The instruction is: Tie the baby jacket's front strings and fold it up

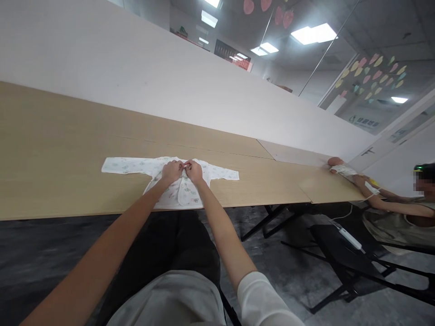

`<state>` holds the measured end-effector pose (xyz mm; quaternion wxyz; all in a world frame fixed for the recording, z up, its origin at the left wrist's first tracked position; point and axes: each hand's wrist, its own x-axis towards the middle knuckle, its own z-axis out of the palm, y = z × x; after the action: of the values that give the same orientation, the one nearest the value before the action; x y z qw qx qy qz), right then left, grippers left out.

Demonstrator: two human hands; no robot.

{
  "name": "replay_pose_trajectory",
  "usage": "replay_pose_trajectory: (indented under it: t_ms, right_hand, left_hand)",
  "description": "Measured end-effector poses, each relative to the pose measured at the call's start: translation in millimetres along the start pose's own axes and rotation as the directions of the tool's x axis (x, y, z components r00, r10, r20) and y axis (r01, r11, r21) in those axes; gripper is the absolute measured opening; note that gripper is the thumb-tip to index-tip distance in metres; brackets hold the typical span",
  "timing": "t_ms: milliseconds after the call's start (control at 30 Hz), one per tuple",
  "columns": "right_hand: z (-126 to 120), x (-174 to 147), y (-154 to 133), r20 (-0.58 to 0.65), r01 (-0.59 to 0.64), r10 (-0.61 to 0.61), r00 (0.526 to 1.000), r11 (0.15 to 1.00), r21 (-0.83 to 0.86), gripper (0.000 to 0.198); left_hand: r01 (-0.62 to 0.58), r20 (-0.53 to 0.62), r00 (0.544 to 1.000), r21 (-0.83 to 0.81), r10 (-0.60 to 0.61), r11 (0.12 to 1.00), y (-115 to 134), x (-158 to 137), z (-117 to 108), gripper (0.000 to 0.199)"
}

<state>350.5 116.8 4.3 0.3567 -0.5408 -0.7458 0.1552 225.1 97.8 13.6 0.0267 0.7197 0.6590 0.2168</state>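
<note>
A small white baby shirt (166,194) with a faint print lies flat on the wooden table (61,136), its two sleeves spread to either side. Its lower hem reaches the table's front edge. Over the upper middle of the shirt, my left hand (172,171) is closed, with its fingertips pinching the fabric near the neck opening. My right hand (194,172) meets it there, also pinching the shirt's front edge. The fingertips of both hands nearly touch, and the exact bit of cloth between them is mostly hidden.
A white wall (152,90) with glass above borders the table's far side. At the far right another person (408,208) sits with both hands on a doll (343,170). A black folding chair (350,253) with a white power strip (350,237) stands on the right.
</note>
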Motion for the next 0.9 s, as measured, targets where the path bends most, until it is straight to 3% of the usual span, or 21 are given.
replay_pose_trajectory:
  t_ms: [233, 533, 900]
  right_hand:
    - [2.6, -0.1, 2.8, -0.044, -0.087, 0.095, 0.995, 0.984, 0.158, 0.020]
    - [-5.2, -4.8, -5.6, -0.032, -0.131, 0.138, 0.990, 0.980, 0.148, 0.018]
    - [-3.1, -3.0, -2.2, -0.026, -0.149, 0.159, 0.987, 0.960, 0.236, 0.017]
  left_hand:
    - [0.030, -0.045, 0.998, -0.054, -0.032, 0.998, -2.9, 2.5, 6.3, 0.033]
    - [-0.033, -0.094, 0.995, -0.131, 0.021, 0.991, -9.3, 3.7, 10.0, 0.031]
    - [-0.044, -0.023, 0.999, -0.198, 0.040, 0.979, -11.9, 6.1, 7.8, 0.038]
